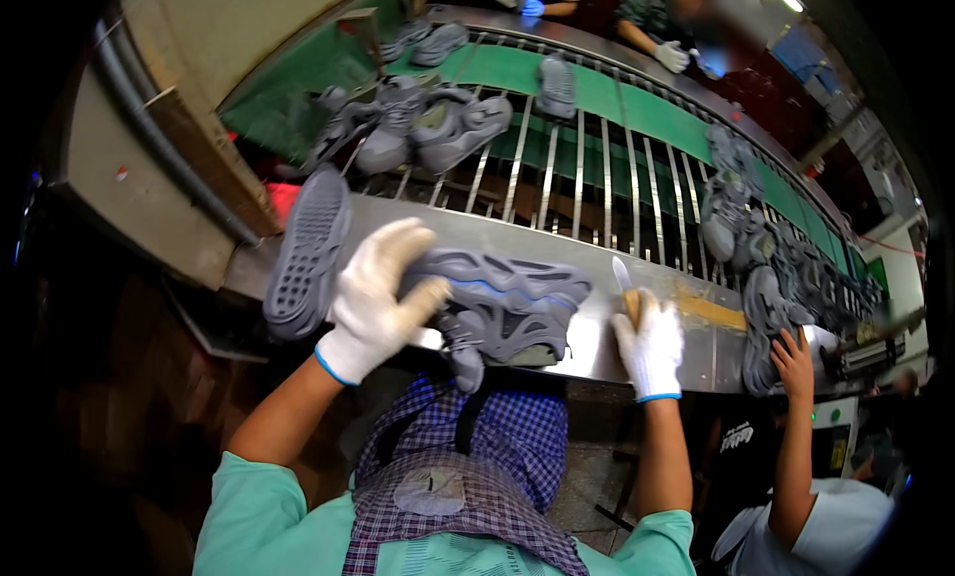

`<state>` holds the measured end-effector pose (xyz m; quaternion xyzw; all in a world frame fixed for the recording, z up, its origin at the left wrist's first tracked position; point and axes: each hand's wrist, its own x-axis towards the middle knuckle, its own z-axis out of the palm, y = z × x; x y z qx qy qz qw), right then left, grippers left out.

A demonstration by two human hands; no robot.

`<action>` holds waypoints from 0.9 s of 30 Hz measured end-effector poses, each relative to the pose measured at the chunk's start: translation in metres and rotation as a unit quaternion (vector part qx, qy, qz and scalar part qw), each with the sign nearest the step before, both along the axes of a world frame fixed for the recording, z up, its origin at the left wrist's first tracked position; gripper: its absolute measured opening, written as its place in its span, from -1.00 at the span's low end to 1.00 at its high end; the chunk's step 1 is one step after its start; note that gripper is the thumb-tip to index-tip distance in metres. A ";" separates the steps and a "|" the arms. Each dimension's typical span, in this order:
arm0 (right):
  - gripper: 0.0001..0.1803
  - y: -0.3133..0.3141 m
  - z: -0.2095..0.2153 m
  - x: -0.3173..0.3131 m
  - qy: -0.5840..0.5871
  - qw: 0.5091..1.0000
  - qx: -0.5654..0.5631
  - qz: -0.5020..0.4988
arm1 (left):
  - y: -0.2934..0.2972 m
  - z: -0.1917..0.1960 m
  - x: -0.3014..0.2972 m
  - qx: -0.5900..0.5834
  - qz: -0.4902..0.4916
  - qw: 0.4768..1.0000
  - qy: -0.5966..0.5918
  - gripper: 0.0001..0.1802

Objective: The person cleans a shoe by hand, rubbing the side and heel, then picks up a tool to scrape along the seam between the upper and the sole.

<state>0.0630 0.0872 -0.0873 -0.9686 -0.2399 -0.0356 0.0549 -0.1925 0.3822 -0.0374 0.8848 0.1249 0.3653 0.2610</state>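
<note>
A grey sneaker (507, 312) lies on its side along the metal bench edge, a blue line running along its midsole. At its left end is my left hand (373, 302) in a white glove, thumb and fingers spread. The thumb overlaps the shoe; whether it presses on it I cannot tell. My right hand (652, 345), also gloved, is closed around a small tool (623, 275) with a tan handle and a narrow pale tip, just right of the sneaker. Left of my left hand, another grey shoe (310, 253) shows its patterned outsole.
Beyond the bench edge (711, 352) runs a conveyor of metal rollers (607, 173) and green belt (686, 123) carrying several grey shoes (438, 128). A yellowish strip (711, 309) lies right. A neighbour's hand (793, 364) touches a shoe there; other gloved people work across.
</note>
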 end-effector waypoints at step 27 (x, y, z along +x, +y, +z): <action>-0.14 0.025 0.019 -0.129 0.702 0.660 0.238 0.121 | -0.020 -0.053 0.060 -0.304 -0.097 0.939 0.131 -0.50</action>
